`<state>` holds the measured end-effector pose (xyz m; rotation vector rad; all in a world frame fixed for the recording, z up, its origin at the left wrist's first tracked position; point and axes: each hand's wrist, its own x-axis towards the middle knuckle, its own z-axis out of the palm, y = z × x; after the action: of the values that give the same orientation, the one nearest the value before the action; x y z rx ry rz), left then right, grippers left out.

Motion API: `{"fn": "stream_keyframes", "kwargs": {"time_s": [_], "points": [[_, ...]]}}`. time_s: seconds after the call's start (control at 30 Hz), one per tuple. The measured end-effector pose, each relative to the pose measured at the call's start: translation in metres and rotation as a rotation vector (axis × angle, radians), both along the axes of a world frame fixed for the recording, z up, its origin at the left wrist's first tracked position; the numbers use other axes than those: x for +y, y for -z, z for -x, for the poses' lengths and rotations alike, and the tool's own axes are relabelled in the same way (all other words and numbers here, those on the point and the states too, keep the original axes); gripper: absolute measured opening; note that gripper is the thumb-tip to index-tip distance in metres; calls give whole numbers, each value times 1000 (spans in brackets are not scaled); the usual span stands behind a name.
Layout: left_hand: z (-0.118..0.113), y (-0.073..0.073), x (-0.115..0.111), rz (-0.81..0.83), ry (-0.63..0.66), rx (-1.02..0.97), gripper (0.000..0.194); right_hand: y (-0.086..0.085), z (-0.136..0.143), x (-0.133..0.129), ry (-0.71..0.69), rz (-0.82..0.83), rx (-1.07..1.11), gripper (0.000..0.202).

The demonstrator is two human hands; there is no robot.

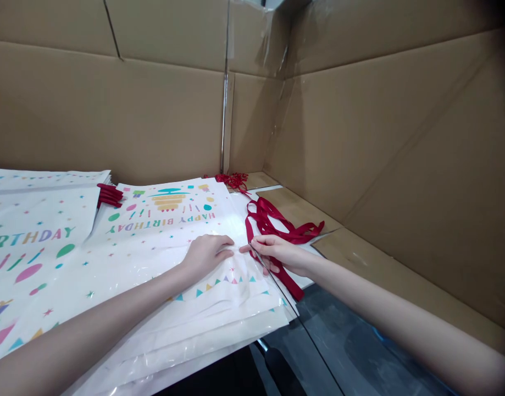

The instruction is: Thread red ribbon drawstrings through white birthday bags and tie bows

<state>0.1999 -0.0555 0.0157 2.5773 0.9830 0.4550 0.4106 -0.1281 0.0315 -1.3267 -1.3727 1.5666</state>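
Occlusions and crops, head view.
Left bag stack [33, 231] is cut by the frame edge, print reading only "IRTHDAY". Red ribbon [277, 220] passes under the right hand [277, 254]; the thin tool there is too fine to identify.
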Motion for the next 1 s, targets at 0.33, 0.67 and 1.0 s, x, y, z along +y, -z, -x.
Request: {"fn": "stream_keyframes", "kwargs": {"time_s": [0.33,0.67,1.0], "points": [[-4,-1,-3,-205,34,73,28,0,3,3,41,5,16,33],[-3,0,-2,-253,36,76,28,4,3,4,54,-18,2,30],[8,-3,-16,-273,67,0,28,-1,14,-4,10,-26,-67,26]]}}
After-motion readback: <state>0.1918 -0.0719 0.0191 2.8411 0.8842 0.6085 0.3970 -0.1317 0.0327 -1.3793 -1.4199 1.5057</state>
